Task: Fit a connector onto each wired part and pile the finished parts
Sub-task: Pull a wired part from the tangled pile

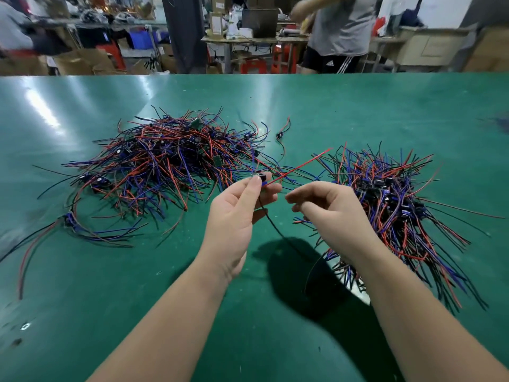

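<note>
Wired part [261, 178] partly behind left hand [234, 213]

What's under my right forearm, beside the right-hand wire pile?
A round container with a dark rim and pale inside shows beneath the right forearm, with wires from the right pile draped over it. The arm covers most of it, so its contents cannot be seen.

I read the table top [82, 271] as a smooth green mat with a soft sheen, with glare streaks at far left and small pale scuffs at near left; the wires in the left pile [165, 161] and the right pile [385, 194] have smooth, faintly glossy plastic insulation; the wired part [260, 178] has a shiny dark body; a small green board [196, 123] looks matt; the far boxes [77, 64] are dull brown cardboard.
</note>
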Demonstrator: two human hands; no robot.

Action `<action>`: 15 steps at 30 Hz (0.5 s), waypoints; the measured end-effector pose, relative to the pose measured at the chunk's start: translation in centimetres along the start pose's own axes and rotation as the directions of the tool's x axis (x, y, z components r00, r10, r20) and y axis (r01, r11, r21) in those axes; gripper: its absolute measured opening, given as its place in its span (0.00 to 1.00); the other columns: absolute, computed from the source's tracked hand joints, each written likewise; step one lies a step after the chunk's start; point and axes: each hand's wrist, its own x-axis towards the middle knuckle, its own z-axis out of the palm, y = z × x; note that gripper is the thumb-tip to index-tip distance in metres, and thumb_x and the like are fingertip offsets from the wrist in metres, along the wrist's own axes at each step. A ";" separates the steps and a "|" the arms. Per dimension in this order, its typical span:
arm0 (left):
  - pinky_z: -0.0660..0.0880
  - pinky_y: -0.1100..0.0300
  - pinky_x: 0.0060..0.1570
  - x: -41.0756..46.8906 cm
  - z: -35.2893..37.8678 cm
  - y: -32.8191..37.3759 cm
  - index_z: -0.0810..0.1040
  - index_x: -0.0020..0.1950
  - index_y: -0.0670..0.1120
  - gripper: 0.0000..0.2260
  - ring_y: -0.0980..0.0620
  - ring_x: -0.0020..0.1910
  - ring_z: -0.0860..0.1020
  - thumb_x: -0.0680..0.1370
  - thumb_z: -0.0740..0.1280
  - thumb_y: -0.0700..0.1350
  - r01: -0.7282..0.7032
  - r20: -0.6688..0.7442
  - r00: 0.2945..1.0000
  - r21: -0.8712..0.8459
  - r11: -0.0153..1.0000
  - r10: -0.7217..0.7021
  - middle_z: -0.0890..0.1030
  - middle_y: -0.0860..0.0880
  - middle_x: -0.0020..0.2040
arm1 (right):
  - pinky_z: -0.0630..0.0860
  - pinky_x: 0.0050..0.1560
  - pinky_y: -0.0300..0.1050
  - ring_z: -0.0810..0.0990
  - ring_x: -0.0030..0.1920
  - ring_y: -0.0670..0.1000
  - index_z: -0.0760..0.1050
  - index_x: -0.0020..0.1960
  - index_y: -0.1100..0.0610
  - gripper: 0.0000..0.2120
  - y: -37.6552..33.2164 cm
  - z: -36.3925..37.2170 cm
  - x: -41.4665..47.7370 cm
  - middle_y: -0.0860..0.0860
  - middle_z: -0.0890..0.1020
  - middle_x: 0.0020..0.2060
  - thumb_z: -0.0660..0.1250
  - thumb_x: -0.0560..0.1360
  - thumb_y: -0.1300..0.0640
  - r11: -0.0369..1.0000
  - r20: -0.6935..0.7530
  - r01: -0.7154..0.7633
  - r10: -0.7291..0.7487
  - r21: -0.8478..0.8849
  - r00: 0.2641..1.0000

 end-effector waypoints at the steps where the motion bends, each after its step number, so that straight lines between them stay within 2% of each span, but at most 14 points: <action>1: 0.75 0.69 0.37 -0.1 0.0 0.0 0.80 0.49 0.46 0.10 0.58 0.38 0.81 0.81 0.59 0.44 0.009 0.034 0.999 -0.008 1.000 -0.008 0.85 0.50 0.40 | 0.74 0.38 0.37 0.81 0.38 0.44 0.82 0.38 0.48 0.18 0.0 0.0 0.1 0.46 0.85 0.35 0.64 0.74 0.69 0.998 0.004 -0.046 0.046 0.045 0.999; 3: 0.76 0.67 0.39 -0.4 0.2 -0.1 0.80 0.51 0.45 0.10 0.56 0.39 0.82 0.80 0.59 0.43 0.041 0.120 0.992 -0.030 0.999 -0.037 0.85 0.49 0.40 | 0.73 0.37 0.36 0.80 0.38 0.44 0.84 0.39 0.49 0.12 -0.1 0.3 0.2 0.47 0.85 0.36 0.67 0.75 0.62 0.973 0.053 -0.108 0.099 0.205 0.994; 5: 0.77 0.61 0.46 -0.6 0.3 -0.4 0.80 0.52 0.45 0.10 0.54 0.42 0.82 0.80 0.59 0.43 0.052 0.182 0.982 0.004 0.999 -0.052 0.85 0.49 0.43 | 0.74 0.38 0.35 0.80 0.39 0.44 0.85 0.39 0.50 0.07 -0.3 0.6 0.0 0.49 0.85 0.37 0.68 0.72 0.53 0.908 0.099 -0.152 0.123 0.390 0.988; 6: 0.76 0.57 0.50 -0.7 0.2 -0.6 0.80 0.52 0.46 0.10 0.54 0.43 0.81 0.79 0.60 0.44 0.048 0.200 0.978 0.040 0.998 -0.056 0.84 0.50 0.43 | 0.74 0.40 0.35 0.81 0.40 0.45 0.85 0.40 0.51 0.08 -0.4 0.6 0.0 0.50 0.85 0.38 0.68 0.70 0.51 0.890 0.101 -0.151 0.120 0.429 0.988; 9: 0.72 0.50 0.55 -0.8 0.0 -0.8 0.81 0.53 0.47 0.12 0.51 0.47 0.79 0.75 0.62 0.47 0.054 0.263 0.962 0.100 0.993 -0.079 0.84 0.48 0.47 | 0.76 0.51 0.45 0.80 0.44 0.50 0.85 0.41 0.55 0.10 -0.3 0.5 0.1 0.52 0.85 0.41 0.69 0.67 0.51 0.887 0.086 -0.110 0.080 0.447 0.993; 11: 0.73 0.55 0.51 -0.8 -0.1 -0.7 0.80 0.53 0.47 0.13 0.53 0.45 0.79 0.73 0.62 0.48 0.080 0.304 0.946 0.113 0.990 -0.111 0.84 0.49 0.46 | 0.75 0.53 0.47 0.79 0.45 0.51 0.84 0.43 0.57 0.09 -0.2 0.2 0.3 0.52 0.85 0.44 0.69 0.67 0.54 0.864 0.088 -0.113 0.080 0.490 0.993; 13: 0.74 0.61 0.45 -0.8 -0.2 -0.6 0.82 0.48 0.47 0.12 0.58 0.40 0.80 0.73 0.62 0.48 0.124 0.347 0.925 0.112 0.986 -0.155 0.84 0.52 0.41 | 0.76 0.47 0.42 0.79 0.41 0.49 0.84 0.43 0.58 0.09 -0.2 0.0 0.3 0.50 0.85 0.41 0.69 0.67 0.56 0.831 0.119 -0.124 0.070 0.542 0.990; 15: 0.73 0.62 0.42 -0.8 -0.4 -0.6 0.83 0.43 0.47 0.11 0.58 0.37 0.80 0.72 0.61 0.47 0.162 0.389 0.901 0.112 0.980 -0.194 0.83 0.52 0.38 | 0.75 0.37 0.36 0.79 0.35 0.46 0.85 0.43 0.57 0.08 -0.3 -0.2 0.2 0.49 0.84 0.37 0.68 0.67 0.59 0.791 0.162 -0.132 0.042 0.598 0.986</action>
